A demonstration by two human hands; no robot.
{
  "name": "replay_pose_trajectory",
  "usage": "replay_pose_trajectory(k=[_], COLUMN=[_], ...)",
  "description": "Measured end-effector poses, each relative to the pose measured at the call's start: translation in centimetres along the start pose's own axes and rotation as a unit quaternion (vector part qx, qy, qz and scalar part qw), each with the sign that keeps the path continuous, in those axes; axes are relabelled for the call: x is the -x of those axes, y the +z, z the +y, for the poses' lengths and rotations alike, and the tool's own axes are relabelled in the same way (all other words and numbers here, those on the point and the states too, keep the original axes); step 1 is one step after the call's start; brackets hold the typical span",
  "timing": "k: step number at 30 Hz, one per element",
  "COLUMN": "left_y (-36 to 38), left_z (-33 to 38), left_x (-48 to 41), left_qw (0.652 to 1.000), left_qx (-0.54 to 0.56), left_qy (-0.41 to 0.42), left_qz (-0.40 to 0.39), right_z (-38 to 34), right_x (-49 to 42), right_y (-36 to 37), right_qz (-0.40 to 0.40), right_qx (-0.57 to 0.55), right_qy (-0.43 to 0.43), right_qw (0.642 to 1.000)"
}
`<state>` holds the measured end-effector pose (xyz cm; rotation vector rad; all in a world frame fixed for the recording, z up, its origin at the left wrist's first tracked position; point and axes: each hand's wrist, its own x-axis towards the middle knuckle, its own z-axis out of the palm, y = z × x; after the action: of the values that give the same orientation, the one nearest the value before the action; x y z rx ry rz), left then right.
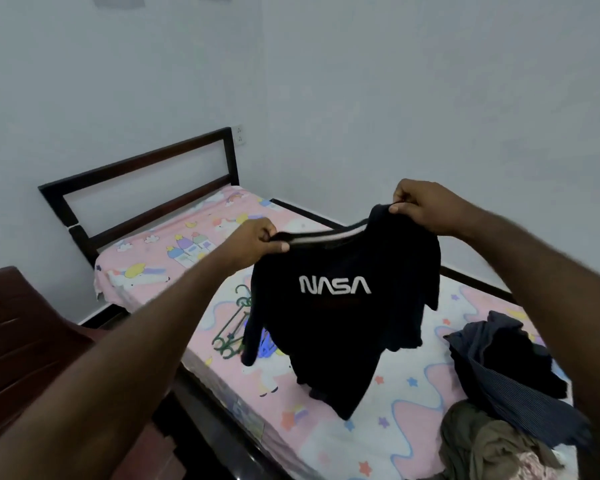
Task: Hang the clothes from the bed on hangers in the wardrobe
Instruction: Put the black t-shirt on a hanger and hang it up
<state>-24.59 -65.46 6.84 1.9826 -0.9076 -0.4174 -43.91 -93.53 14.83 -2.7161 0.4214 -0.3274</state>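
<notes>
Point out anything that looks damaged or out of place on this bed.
The headboard has a pale gap across its left post, like a crack. The sheet corner beneath it looks loose and rumpled. Clothes lie heaped at the right.

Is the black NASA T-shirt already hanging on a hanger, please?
No: the left hand and right hand pinch the black NASA T-shirt by its shoulders, and the green hangers lie on the pink bedsheet.

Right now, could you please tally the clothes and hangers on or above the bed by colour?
Black NASA T-shirt, pinched by left hand and right hand: 1
Dark blue garment: 1
Olive garment: 1
Green hanger: at least 1
Blue hanger: 1
Total: at least 5
</notes>
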Motion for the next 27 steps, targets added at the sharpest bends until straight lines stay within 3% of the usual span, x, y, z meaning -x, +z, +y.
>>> replay_pose_trajectory(k=[2,5,9,11,14,17,20,22,25,27], left_y=[-0.3,-1.0,0.8,1.2,-0.4,-2.4,-3.8,-4.5,-4.3,-3.6], left_z=[-0.9,-1.6,-3.7,-4.1,-1.2,2.2,2.4,1.6,1.0,0.7], left_x=[0.1,0.0,0.6,0.4,-1.0,-2.0,-1.4,-0.6,0.2,0.3], left_qw=[0.999,0.999,0.992,0.997,0.985,0.972,0.962,0.941,0.861,0.823], left_qx=[-0.043,0.022,-0.094,-0.057,-0.019,-0.028,-0.177,-0.301,-0.497,-0.553], left_qy=[-0.012,0.005,-0.044,-0.06,-0.025,0.049,0.104,0.12,0.076,0.075], left_qz=[-0.008,0.033,-0.068,0.0,0.169,0.23,0.179,0.096,-0.073,-0.107], right_z=[0.8,1.7,1.8,1.9,2.2,1.9,1.9,2.5,4.5,5.5], right_x=[-0.1,0.4,0.5,0.3,0.2,0.5,1.2,1.6,2.6,3.3], right_y=[0.5,0.7,1.0,1.2,0.5,-1.2,-2.4,-2.6,-3.3,-3.0], right_qz=[0.028,0.129,0.161,0.158,0.179,0.18,0.059,-0.015,-0.049,-0.08], right_qx=[0.011,-0.078,-0.158,-0.137,-0.109,-0.036,0.133,0.22,0.214,0.189], right_qy=[0.019,0.044,0.062,0.072,0.078,0.04,0.034,0.045,0.074,0.106], right_qw=[0.999,0.988,0.972,0.975,0.975,0.982,0.989,0.974,0.973,0.973])
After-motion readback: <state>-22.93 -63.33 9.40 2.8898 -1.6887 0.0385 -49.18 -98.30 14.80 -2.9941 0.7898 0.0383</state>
